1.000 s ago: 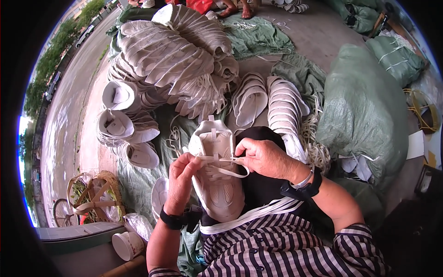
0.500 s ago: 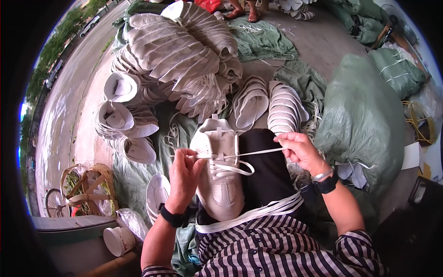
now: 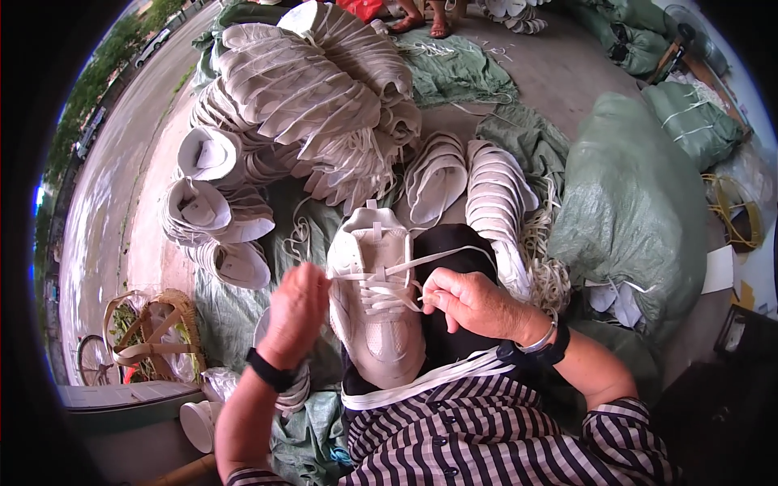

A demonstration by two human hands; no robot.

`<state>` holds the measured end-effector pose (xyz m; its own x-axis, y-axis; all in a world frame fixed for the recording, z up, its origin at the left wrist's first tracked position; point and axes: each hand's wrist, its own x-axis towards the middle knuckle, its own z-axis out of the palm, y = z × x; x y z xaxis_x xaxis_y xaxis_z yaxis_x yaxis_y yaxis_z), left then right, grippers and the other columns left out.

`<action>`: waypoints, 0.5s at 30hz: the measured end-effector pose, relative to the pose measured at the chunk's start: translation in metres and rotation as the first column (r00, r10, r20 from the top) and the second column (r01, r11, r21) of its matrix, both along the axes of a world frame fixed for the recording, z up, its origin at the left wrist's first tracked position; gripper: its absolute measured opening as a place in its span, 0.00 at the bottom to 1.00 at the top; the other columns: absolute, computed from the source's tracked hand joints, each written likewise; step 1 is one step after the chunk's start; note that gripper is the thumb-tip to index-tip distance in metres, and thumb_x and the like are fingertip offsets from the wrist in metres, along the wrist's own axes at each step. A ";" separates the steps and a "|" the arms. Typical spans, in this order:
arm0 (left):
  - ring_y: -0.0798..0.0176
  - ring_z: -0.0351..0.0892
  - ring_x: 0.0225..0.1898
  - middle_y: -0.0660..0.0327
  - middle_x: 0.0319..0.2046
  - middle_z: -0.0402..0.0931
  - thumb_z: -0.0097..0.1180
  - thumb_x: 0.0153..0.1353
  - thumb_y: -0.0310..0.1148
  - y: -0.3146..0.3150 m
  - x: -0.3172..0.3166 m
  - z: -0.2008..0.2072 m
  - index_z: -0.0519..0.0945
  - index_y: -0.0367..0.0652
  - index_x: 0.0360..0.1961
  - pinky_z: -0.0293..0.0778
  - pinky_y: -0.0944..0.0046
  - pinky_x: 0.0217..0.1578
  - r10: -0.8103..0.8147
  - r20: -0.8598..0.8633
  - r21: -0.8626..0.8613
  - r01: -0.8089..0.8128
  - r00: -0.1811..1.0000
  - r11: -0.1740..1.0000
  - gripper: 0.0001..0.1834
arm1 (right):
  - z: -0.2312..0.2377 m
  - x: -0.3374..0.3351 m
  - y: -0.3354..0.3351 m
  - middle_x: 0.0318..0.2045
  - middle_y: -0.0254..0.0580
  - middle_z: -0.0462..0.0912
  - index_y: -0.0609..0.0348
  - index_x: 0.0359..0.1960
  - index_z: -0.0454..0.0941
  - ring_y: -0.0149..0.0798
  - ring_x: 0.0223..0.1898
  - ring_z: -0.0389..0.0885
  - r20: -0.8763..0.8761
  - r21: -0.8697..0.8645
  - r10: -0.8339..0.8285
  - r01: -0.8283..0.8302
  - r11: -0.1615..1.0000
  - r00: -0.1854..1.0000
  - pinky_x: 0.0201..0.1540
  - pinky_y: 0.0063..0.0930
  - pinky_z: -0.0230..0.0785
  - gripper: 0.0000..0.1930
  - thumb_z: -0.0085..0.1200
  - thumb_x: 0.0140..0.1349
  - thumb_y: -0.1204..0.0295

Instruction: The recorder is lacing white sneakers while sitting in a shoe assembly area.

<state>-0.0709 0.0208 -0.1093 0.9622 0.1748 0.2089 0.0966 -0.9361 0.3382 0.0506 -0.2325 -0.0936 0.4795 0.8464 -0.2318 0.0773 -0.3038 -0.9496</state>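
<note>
A white sneaker (image 3: pixel 391 344) rests on my dark-trousered lap, toe toward me, its upper crossed by a white shoelace (image 3: pixel 386 300). My left hand (image 3: pixel 298 312) is closed beside the shoe's left edge, with a stretch of lace running from its fingertips to the eyelets; motion blurs it slightly. On the other side, my right hand (image 3: pixel 472 301) pinches a loop of lace close to the eyelets. One loose lace end trails over my knee behind that hand. A bundle of white laces (image 3: pixel 438 377) lies across my lap below the toe.
Stacked white shoe uppers (image 3: pixel 300 89) form a large heap ahead, with smaller stacks (image 3: pixel 198 206) at its left. More nested uppers (image 3: pixel 494 194) and hanging laces (image 3: pixel 551 283) are by my right knee. A big green sack (image 3: pixel 632 194) stands right; a woven basket (image 3: pixel 162 332) sits left. Someone's sandalled feet (image 3: pixel 439 28) show far ahead.
My right hand has come down and left from the stretched lace to the eyelets, now on a loop. My left hand has moved slightly left, away from the shoe.
</note>
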 end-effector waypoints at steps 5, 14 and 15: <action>0.49 0.69 0.30 0.54 0.26 0.69 0.53 0.57 0.26 0.063 -0.013 0.018 0.67 0.40 0.29 0.68 0.53 0.33 -0.014 0.107 0.301 -0.019 0.994 0.954 0.06 | 0.000 0.003 0.004 0.26 0.37 0.79 0.62 0.36 0.70 0.22 0.17 0.72 0.071 0.135 -0.017 0.007 0.991 0.997 0.22 0.17 0.65 0.06 0.42 0.66 0.74; 0.48 0.69 0.33 0.54 0.28 0.68 0.49 0.58 0.24 0.095 -0.039 0.023 0.67 0.40 0.32 0.67 0.53 0.32 0.123 0.120 0.315 -0.156 0.985 0.936 0.04 | -0.009 0.017 0.012 0.29 0.35 0.78 0.65 0.36 0.73 0.22 0.21 0.73 0.170 0.379 -0.392 0.308 0.873 0.904 0.24 0.14 0.67 0.05 0.47 0.64 0.76; 0.48 0.69 0.33 0.53 0.28 0.68 0.49 0.58 0.24 0.090 -0.038 0.020 0.67 0.40 0.31 0.67 0.53 0.32 0.100 0.125 0.250 -0.129 0.987 0.960 0.03 | -0.010 0.020 0.011 0.28 0.35 0.79 0.64 0.37 0.73 0.23 0.20 0.73 0.174 0.355 -0.353 0.275 0.894 0.919 0.24 0.17 0.68 0.04 0.47 0.64 0.76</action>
